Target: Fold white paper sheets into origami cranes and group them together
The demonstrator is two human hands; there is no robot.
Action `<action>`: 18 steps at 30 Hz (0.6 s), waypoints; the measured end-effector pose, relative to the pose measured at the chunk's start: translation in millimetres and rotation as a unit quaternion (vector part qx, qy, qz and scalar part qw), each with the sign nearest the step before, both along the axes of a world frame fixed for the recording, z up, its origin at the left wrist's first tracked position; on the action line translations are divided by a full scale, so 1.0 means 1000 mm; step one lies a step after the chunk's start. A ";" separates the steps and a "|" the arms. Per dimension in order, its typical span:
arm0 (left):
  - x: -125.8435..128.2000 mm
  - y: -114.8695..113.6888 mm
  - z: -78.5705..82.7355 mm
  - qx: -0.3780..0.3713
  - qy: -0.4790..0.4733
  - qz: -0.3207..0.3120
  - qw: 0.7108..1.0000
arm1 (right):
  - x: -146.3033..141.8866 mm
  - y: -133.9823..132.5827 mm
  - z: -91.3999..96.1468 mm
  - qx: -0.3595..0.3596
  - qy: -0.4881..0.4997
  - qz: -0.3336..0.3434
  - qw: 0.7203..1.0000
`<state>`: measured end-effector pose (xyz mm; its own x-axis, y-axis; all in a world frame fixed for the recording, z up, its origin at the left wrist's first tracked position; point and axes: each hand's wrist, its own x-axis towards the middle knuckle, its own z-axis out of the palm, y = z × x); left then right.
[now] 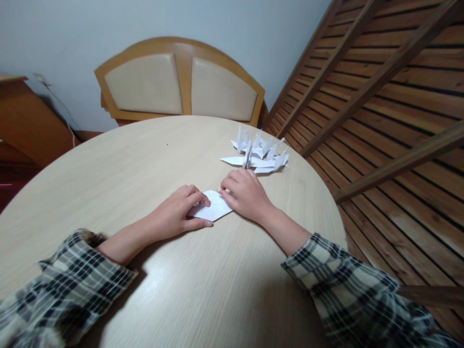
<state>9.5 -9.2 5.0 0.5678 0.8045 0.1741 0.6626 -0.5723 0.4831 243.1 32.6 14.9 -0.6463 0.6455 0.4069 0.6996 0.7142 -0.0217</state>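
Note:
A folded piece of white paper [213, 208] lies flat on the round table, with a pointed corner toward me. My left hand [183, 208] grips its left end, the thumb at the near edge and the fingers curled on top. On the right end, my right hand [246, 193] has its fingers bent and pressed down at the paper's far edge. Part of the sheet is hidden under both hands. Just beyond my right hand stands a cluster of several folded white paper cranes [259, 154], crowded together.
The pale round wooden table [145, 159] fills most of the view. Behind it stands a wooden headboard [183, 82] with cream panels against the wall. A slatted wooden partition [391, 96] rises at the right, and a brown cabinet [29, 121] is at the left.

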 end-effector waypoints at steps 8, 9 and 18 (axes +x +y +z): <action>-0.001 0.000 0.000 -0.008 -0.001 0.002 1.000 | 0.001 -0.001 -0.003 -0.116 0.000 0.174 0.978; -0.001 0.000 0.000 -0.010 -0.004 0.002 1.000 | 0.002 -0.001 -0.003 -0.121 0.002 0.174 0.977; -0.001 0.002 -0.003 -0.021 -0.016 -0.002 1.000 | 0.002 -0.002 -0.002 -0.139 0.003 0.160 0.977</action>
<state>8.4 -7.5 2.3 0.5653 0.8094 0.1589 0.6441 -0.5535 0.5280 245.4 30.2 12.6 -0.8319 0.4959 0.2490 0.4401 0.8629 -0.2484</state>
